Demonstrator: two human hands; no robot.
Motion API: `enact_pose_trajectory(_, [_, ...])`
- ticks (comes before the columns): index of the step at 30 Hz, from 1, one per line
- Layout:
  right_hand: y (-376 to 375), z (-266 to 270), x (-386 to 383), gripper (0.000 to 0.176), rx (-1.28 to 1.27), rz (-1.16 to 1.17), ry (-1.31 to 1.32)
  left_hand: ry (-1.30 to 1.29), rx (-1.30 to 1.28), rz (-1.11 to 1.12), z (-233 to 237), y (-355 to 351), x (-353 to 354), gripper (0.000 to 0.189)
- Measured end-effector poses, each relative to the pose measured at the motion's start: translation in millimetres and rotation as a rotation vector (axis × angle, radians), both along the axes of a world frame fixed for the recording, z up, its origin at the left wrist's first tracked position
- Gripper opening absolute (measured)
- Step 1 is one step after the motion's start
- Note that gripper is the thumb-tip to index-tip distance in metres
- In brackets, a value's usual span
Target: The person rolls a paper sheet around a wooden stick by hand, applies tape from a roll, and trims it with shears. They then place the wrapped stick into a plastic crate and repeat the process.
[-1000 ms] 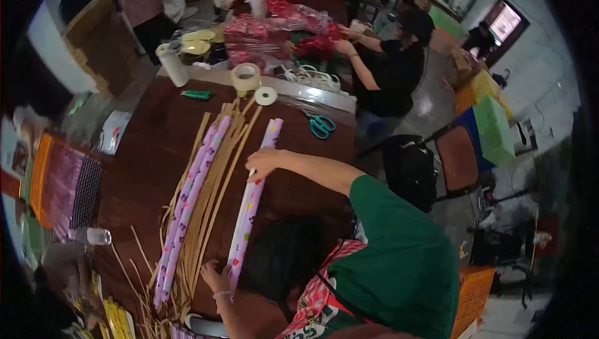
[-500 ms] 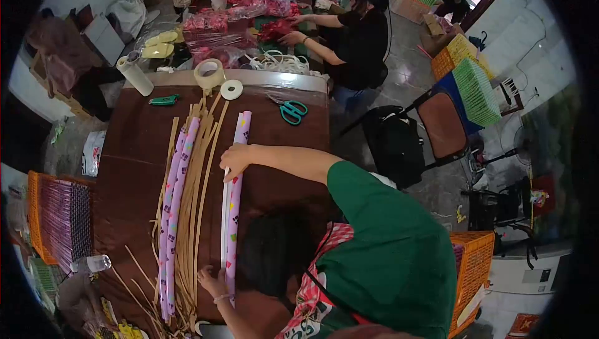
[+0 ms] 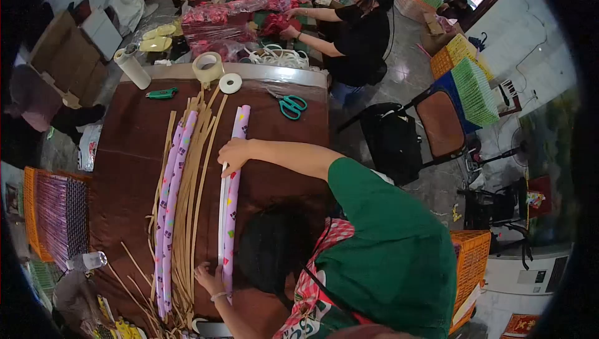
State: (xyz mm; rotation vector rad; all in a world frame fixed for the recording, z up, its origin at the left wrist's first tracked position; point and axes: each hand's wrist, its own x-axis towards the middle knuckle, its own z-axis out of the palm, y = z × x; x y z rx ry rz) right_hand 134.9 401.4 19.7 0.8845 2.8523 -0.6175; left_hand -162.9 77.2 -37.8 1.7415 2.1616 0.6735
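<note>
Neither of my hands is in view. A person in a green shirt (image 3: pixel 393 245) leans over the brown-covered table (image 3: pixel 125 176), head low. That person's upper hand (image 3: pixel 234 155) is closed around a lilac patterned roll (image 3: pixel 231 214), with a white edge along its left side. The person's lower hand (image 3: pixel 210 280), with a bracelet at the wrist, is beside the roll's near end; its exact contact I cannot make out. Two more lilac rolls (image 3: pixel 176 176) lie to the left, next to long tan strips (image 3: pixel 190 201).
At the table's far end lie tape rolls (image 3: pixel 208 67), green-handled scissors (image 3: pixel 292 107) and a green cutter (image 3: pixel 162 93). A person in black (image 3: pixel 360 45) handles red pieces beyond. An orange crate (image 3: pixel 37 214) stands left, another crate (image 3: pixel 471 270) right, and a chair (image 3: pixel 442 123) stands beyond.
The person at the far left has moved down and left, uncovering cardboard boxes. The person in black has shifted slightly. The green-shirted person's hands stay nearly in place at the roll.
</note>
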Motion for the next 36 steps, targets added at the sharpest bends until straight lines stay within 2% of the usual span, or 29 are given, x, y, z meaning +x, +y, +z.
enact_pose_trajectory(12, [-1.8,4.2,0.6,0.052,-0.028,-0.013,0.003,0.069,-0.016,0.026,-10.8,1.6,-6.8,0.044])
enact_pose_trajectory(14, [-2.7,8.0,-0.6,0.052,-0.049,-0.031,-0.064,-0.056,-0.072,0.061,-9.9,1.8,-6.3,0.045])
enact_pose_trajectory(16, [-5.5,6.3,1.2,0.051,0.023,-0.030,0.013,0.005,-0.073,0.058,0.8,6.0,-0.1,0.044])
enact_pose_trajectory(17, [-1.6,4.4,-0.2,0.050,0.003,0.015,-0.038,-0.044,0.105,0.040,1.1,10.0,4.9,0.045])
enact_pose_trajectory(18, [-0.4,0.6,1.0,0.049,-0.011,0.024,-0.015,-0.039,-0.038,0.105,7.0,8.1,9.0,0.045])
enact_pose_trajectory(19, [1.2,-3.1,1.4,0.048,-0.010,0.020,0.011,-0.111,-0.057,0.112,2.9,6.3,5.3,0.044])
enact_pose_trajectory(20, [-4.5,17.8,1.8,0.046,-0.019,0.003,0.004,-0.063,0.054,0.033,10.2,10.5,8.5,0.043])
enact_pose_trajectory(21, [1.4,0.7,-1.1,0.049,-0.009,-0.008,-0.064,-0.079,-0.046,0.125,19.2,11.3,13.7,0.042])
enact_pose_trajectory(22, [0.8,1.7,2.1,0.049,0.054,0.005,-0.011,0.008,-0.065,0.115,14.4,8.6,11.8,0.041])
enact_pose_trajectory(23, [1.8,3.8,0.8,0.048,0.033,0.002,-0.040,-0.003,0.038,0.090,18.5,11.1,13.8,0.040])
enact_pose_trajectory(26, [-0.7,10.2,2.1,0.045,0.010,-0.051,-0.055,-0.032,-0.074,0.168,17.7,8.8,14.9,0.038])
enact_pose_trajectory(28, [-4.4,18.2,-1.2,0.037,-0.016,-0.067,-0.094,-0.032,-0.067,0.165,18.5,8.9,15.5,0.038])
enact_pose_trajectory(31, [-8.9,16.6,-0.2,0.036,0.073,-0.071,-0.057,-0.028,-0.072,0.098,14.4,6.6,10.5,0.039])
enact_pose_trajectory(33, [-7.9,12.6,0.3,0.036,-0.002,-0.067,-0.133,0.011,-0.082,0.039,15.5,5.9,9.7,0.039])
enact_pose_trajectory(36, [-10.6,1.8,5.5,0.036,0.184,-0.013,0.082,-0.021,-0.224,-0.020,26.2,10.9,6.8,0.042])
